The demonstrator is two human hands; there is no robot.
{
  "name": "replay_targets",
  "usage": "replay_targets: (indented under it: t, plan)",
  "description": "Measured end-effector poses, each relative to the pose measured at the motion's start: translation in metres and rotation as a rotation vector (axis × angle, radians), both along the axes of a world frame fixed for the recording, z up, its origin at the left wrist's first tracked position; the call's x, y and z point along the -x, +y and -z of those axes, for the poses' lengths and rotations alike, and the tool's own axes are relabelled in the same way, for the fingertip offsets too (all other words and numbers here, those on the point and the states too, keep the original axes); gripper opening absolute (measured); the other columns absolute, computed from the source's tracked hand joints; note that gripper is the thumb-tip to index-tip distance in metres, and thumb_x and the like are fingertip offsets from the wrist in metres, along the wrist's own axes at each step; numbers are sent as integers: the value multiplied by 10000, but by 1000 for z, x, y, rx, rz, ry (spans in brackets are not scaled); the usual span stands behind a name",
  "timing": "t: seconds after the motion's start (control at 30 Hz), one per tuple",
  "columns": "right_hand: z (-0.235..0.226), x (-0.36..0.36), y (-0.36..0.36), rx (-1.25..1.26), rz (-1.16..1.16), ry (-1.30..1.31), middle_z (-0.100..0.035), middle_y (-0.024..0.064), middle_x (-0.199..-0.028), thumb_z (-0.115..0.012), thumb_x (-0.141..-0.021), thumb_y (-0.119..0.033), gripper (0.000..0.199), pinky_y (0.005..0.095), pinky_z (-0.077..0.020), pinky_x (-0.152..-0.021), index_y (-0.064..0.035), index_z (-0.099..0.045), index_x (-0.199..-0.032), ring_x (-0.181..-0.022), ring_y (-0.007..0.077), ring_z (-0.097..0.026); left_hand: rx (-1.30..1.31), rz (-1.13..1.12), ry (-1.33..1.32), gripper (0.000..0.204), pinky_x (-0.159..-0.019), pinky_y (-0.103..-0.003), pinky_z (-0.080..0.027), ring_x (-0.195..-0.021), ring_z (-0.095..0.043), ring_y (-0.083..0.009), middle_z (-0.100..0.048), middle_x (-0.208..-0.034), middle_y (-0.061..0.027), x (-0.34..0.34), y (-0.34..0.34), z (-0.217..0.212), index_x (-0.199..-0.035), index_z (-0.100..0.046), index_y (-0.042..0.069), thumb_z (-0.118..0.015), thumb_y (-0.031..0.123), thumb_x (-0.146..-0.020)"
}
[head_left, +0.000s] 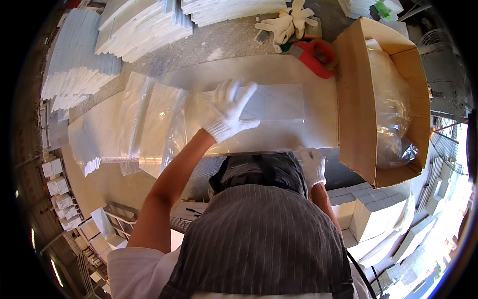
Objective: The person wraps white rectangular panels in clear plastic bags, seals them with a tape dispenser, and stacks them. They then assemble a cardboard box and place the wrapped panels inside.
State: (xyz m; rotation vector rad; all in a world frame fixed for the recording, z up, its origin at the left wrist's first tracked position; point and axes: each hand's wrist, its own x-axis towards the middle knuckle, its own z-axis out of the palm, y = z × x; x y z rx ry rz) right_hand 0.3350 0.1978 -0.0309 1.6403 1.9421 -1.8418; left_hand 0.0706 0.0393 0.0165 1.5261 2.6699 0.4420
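My left hand (231,110), in a white knit glove, lies flat with fingers spread over the left part of a pale rectangular panel (279,102). The panel looks thin and glossy, perhaps under clear film, and rests on a broad, smooth work surface (318,114). My right hand (312,167), gloved alike, is at the near edge of that surface, its fingers curled; what they hold, if anything, is hidden. Left of my left hand, several flat panels in clear plastic wrap (157,112) overlap one another.
An open cardboard box (356,99) with clear plastic bags inside stands at the right. Beyond the panel are a red tape dispenser (318,57) and a pair of work gloves (286,25). Tall stacks of pale slabs (82,55) line the far left and back.
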Motion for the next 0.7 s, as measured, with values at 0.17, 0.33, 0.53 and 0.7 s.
replay_targets:
  t: [0.17,0.33,0.53,0.7]
  plan:
    - [1,-24,1,-165,155,-186,-665,112,-1028,-682,-937,-342,400,332,-474,-848,13,-630,-1115,-932,172,-585,-312,-546,-369,740,-963,-430,-476,-1097,-607,-342,-616,-1182,-198,-63,-85,-10,-1297,-528,-17,-781,460,-792]
    - [62,-49,-9,56,125,116,-454,180,-1476,-668,-949,-396,783,368,-384,-1079,-37,-280,-1528,-1329,280,-470,109,-1166,-963,736,-898,-365,-498,-1075,-623,-264,-646,-1158,-142,-113,-158,29,-1338,-527,25,-710,526,-831]
    - [27,26,-14,531,387,70,-637,44,-1008,-653,-985,-281,233,313,-514,-790,-89,-587,-1099,-880,157,-630,-432,-1331,-1626,718,-902,-421,-466,-1052,-603,-285,-605,-1175,-150,-96,-153,64,-1334,-500,55,-713,532,-842]
    - [27,16,-7,673,306,69,-457,-36,-687,-659,-984,-290,252,255,-342,-522,-106,-537,-863,-556,75,-383,-418,-1421,-1804,528,-767,-307,-487,-818,-651,-206,-669,-864,-85,-97,-153,70,-1137,-624,28,-752,457,-857]
